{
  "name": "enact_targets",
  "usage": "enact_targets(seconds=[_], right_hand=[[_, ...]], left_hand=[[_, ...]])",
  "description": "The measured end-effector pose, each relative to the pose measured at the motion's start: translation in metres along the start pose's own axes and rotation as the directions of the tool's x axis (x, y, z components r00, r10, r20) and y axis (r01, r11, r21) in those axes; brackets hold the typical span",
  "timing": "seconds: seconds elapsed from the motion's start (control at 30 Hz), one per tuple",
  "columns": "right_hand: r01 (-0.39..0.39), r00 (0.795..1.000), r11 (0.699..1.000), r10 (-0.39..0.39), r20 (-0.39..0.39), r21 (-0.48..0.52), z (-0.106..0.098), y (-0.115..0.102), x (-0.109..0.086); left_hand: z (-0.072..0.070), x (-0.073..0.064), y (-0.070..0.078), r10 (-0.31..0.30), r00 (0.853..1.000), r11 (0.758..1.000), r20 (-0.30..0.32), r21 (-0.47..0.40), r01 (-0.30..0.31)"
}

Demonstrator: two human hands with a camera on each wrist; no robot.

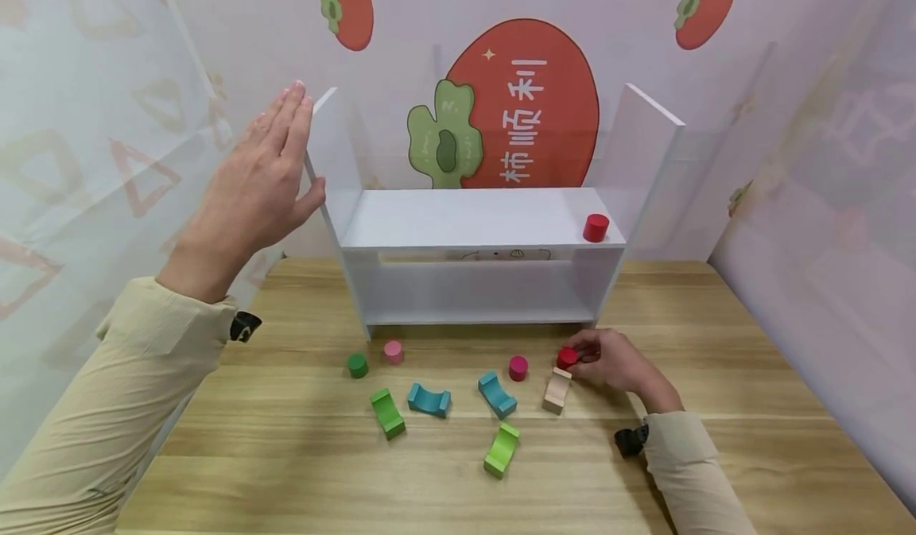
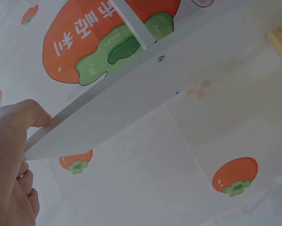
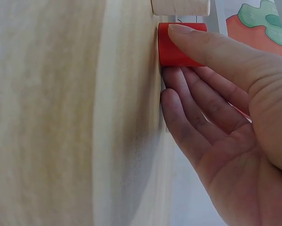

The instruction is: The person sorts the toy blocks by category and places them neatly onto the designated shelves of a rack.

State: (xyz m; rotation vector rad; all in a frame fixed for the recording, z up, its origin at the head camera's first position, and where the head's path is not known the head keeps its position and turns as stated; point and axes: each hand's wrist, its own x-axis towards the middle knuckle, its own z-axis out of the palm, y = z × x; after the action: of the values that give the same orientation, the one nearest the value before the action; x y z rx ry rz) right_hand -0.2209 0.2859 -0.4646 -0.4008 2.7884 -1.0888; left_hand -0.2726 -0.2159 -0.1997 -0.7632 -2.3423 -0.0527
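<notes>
A white two-tier shelf point(image 1: 465, 217) stands on the wooden table. My left hand point(image 1: 261, 173) is raised at its left side panel point(image 1: 336, 153), fingers straight along the outer face and thumb at the front edge. In the left wrist view, the thumb point(image 2: 35, 113) lies on the panel edge. My right hand point(image 1: 611, 360) is low at the table in front of the shelf, pinching a red cylinder block point(image 3: 181, 44) between thumb and fingers. Close beside it stands a plain wood curved block point(image 1: 556, 392). Another red cylinder point(image 1: 595, 228) sits at the right end of the upper shelf.
Green point(image 1: 358, 366), pink point(image 1: 393, 351) and magenta cylinders point(image 1: 518, 368) stand before the shelf. Nearer lie two blue curved blocks, left point(image 1: 429, 401) and right point(image 1: 497, 396), and two green ones, left point(image 1: 387, 414) and right point(image 1: 502, 450). A persimmon-print cloth point(image 1: 215, 10) hangs behind.
</notes>
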Motion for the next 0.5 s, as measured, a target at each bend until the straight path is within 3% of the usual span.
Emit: enact_targets(seconds=[0.17,0.27,0.5], right_hand=[[-0.020,1.000,1.000,0.020,-0.012,-0.009,-0.002,-0.006,0.000],[0.005,1.000,1.000,-0.005,-0.030,-0.008,-0.008,-0.014,-0.001],[0.059,0.995,0.998,-0.060,-0.075,-0.021,-0.029,-0.047,-0.002]], left_hand=[[0.000,0.000,0.000,-0.003,1.000,1.000,0.002,-0.006,0.003],[0.001,0.002,-0.001,0.007,1.000,1.000,-0.004,-0.006,-0.007],[0.001,0.001,-0.002,0.033,0.999,0.999,-0.020,0.002,-0.033]])
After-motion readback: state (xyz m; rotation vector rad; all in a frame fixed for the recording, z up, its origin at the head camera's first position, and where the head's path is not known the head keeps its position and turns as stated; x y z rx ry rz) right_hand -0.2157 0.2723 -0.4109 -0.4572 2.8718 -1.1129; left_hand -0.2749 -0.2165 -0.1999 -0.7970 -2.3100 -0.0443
